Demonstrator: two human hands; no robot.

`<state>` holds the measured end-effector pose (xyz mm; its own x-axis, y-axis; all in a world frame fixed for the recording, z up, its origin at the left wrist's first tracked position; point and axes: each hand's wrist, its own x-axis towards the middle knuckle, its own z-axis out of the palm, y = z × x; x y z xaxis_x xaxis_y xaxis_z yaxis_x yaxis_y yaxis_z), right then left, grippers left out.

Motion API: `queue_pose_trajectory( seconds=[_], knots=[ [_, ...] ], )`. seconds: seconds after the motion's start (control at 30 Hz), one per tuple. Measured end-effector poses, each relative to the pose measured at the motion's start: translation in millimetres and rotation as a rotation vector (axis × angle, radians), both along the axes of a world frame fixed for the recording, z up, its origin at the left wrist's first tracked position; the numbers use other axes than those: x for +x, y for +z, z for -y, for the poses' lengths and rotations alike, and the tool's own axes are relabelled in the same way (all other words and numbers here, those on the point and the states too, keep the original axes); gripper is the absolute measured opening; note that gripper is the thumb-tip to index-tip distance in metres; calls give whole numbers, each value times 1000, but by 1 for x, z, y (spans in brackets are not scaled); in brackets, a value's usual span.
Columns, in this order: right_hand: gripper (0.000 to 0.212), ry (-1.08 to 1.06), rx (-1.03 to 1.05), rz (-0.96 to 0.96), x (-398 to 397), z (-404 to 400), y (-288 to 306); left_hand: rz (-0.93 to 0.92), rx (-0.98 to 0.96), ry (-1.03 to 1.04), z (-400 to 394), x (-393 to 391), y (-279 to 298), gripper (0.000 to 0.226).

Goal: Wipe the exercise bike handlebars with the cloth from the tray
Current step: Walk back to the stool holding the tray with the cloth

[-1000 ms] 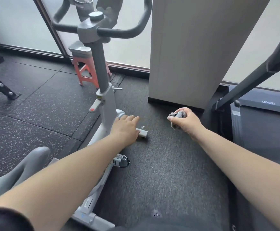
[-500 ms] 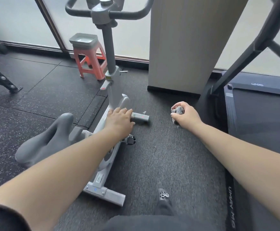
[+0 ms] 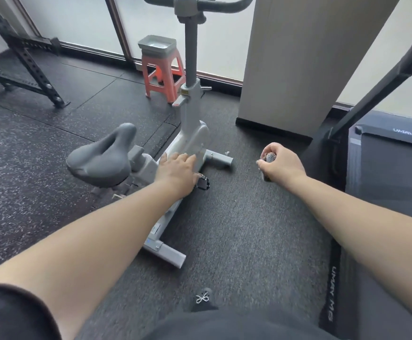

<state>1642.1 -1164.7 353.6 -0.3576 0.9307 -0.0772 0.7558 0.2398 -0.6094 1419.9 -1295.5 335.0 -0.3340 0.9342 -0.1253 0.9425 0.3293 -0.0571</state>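
A: Status of the 2 hands?

B: Right hand (image 3: 279, 164) clenched round the balled, speckled grey cloth (image 3: 270, 157), right of the bike. Left hand (image 3: 176, 171) flat, fingers straight, over the grey bike frame (image 3: 192, 138).

A: Handlebars?

B: Black curved handlebars (image 3: 224, 3) far, at top edge; grey plastic tray (image 3: 157, 46) on the orange stool (image 3: 162, 77).

A: Risk?

B: In my judgement, the wadded cloth wipes poorly, and leaning could tip the bike.

Black short sleeve (image 3: 8, 312), black shorts (image 3: 224, 325), black sock (image 3: 203, 299) with white mark.
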Motion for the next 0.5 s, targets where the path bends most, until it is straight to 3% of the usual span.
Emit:
queue_pose_trajectory(
  seconds=[0.2, 0.5],
  knots=[
    [30, 191, 14, 87, 9, 50, -17, 34, -24, 36, 64, 45, -13, 58],
    [21, 427, 8, 192, -36, 133, -33, 18, -84, 209, 183, 33, -21, 60]
  ],
)
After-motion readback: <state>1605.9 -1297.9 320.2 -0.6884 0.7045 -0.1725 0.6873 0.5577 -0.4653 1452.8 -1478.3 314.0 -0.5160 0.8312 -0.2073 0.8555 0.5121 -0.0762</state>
